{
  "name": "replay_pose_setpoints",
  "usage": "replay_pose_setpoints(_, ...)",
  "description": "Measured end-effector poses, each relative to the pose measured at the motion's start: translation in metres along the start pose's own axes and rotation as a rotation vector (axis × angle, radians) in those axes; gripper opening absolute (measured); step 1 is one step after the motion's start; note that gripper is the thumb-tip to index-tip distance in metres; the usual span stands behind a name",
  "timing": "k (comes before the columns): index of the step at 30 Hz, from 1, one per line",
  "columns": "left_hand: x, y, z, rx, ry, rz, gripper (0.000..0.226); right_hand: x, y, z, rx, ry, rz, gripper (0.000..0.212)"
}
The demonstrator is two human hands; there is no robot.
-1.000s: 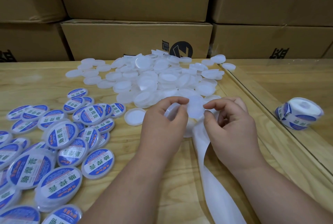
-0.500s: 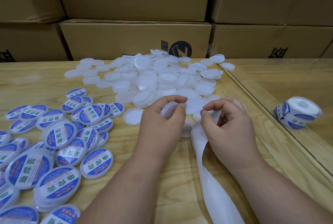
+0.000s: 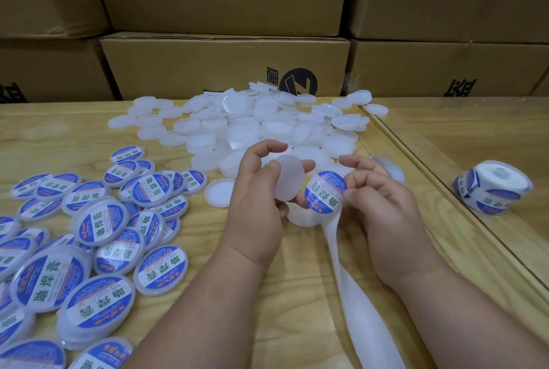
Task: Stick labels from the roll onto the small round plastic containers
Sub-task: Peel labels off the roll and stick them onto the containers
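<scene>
The left hand (image 3: 255,199) held one blank white container (image 3: 288,178) above the wooden surface (image 3: 267,294), its grip closed on the rim between the thumb and curled fingers, the flat face tilted toward the camera. Just to its right, the right hand (image 3: 383,205) pinched a round blue-and-white label (image 3: 326,192) at its right edge; the label's left edge touched or overlapped the container, though which could not be told. A white backing strip (image 3: 359,309) ran from beneath the label down toward the near edge of the view. Behind the hands lay a heap of unlabelled containers (image 3: 246,125); to the left lay the labelled containers (image 3: 98,238), overlapping. The label roll (image 3: 491,187) rested on its side well to the right, beyond a raised wooden ridge (image 3: 451,202). Cardboard boxes (image 3: 225,65) stood stacked along the far edge.
</scene>
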State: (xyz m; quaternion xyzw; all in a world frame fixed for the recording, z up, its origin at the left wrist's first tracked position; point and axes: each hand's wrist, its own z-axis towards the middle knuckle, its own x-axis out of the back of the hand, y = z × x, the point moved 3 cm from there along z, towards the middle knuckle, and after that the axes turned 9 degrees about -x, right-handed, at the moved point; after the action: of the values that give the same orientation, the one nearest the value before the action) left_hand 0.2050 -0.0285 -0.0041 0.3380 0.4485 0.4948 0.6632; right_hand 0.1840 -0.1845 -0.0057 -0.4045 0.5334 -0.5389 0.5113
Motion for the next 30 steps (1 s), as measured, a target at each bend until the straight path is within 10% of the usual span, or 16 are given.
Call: replay_pose_setpoints(30,-0.0044,-0.0034,0.0013,0.095,-0.170,-0.056,0.036,-0.0057,0.0037,0.0011,-0.072,-0.003,-0.204,0.011)
